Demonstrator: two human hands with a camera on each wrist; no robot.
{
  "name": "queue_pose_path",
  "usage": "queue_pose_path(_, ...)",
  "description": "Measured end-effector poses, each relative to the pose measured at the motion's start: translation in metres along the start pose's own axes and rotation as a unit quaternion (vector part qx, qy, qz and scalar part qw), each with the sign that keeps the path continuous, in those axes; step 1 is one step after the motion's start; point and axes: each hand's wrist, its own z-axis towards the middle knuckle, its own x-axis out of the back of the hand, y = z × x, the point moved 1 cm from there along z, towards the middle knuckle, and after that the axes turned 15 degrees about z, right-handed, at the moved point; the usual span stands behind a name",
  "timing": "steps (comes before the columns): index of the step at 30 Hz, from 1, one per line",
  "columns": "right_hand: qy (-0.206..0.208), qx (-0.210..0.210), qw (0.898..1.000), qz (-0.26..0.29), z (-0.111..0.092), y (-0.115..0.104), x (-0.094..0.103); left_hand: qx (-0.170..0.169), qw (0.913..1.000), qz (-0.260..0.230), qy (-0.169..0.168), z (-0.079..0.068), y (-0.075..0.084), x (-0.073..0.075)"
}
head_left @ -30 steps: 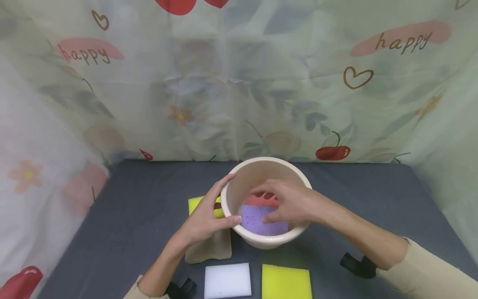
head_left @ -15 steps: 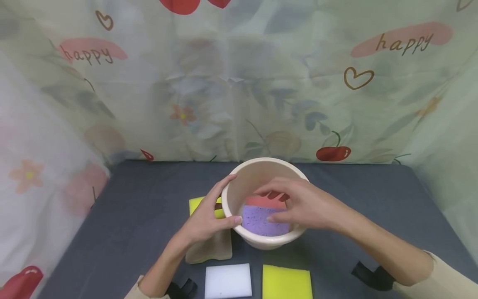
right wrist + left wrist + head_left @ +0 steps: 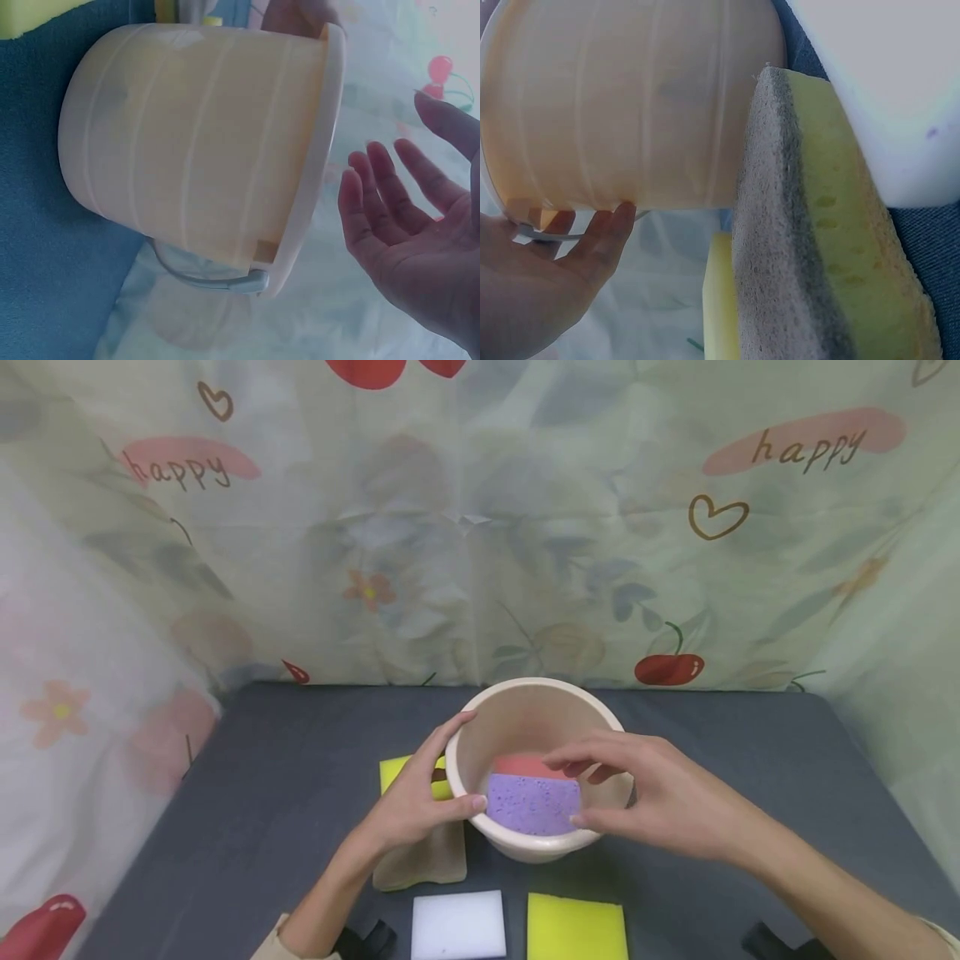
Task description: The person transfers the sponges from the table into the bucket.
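We find the cream bucket standing just right of the middle of the dark table, its far rim overlapping the table's far edge in the head view. The left hand holds the bucket's left rim, thumb over the near-left lip, forefinger reaching along the far-left lip, the two spread wide. The right hand is loosely open, fingers slightly bent, thumb apart, nothing held; the right wrist view shows a gap between its fingertips and the rim. Inside the bucket we record a purple sponge on the near side and a red sponge beyond it; we cannot tell whether they touch. The grey handle hangs at the bucket's outer wall. To the left, a yellow sponge is partly behind the left hand, and a grey-faced sponge lies nearer. Along the near side, a white block and a second yellow sponge sit apart, table surface showing between them. Rightward, table surface runs from bucket to right edge, crossed by the right forearm. A printed curtain bounds the far edge.
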Motion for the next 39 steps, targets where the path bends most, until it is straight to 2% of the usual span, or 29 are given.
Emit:
queue_pose_path(3,0.004,0.023,1.0,-0.005,-0.006,-0.001,-0.001,-0.002,1.0,-0.001,0.001,0.0,0.0,0.0)
queue_pose_path(9,0.014,0.099,0.995,0.011,-0.019,0.001,-0.003,-0.003,1.0,-0.004,0.001,0.0,-0.001,0.0)
queue_pose_path(20,-0.004,0.133,0.99,0.044,-0.041,0.013,-0.015,-0.002,1.0,-0.002,0.001,-0.001,-0.001,0.001)
queue_pose_path(28,-0.026,0.123,0.989,0.082,-0.055,0.024,-0.026,0.006,1.0,0.003,-0.004,-0.001,0.0,0.0)
queue_pose_path(34,-0.055,0.081,0.99,0.106,-0.063,0.035,-0.035,0.01,0.9999,0.003,-0.002,-0.002,0.0,0.001)
queue_pose_path(36,-0.063,0.087,0.989,0.103,-0.065,0.041,-0.039,0.01,0.9999,0.002,-0.002,-0.002,0.0,0.001)
queue_pose_path(39,-0.078,0.055,0.989,0.114,-0.069,0.049,-0.045,0.008,1.0,-0.002,-0.003,-0.001,0.0,0.001)
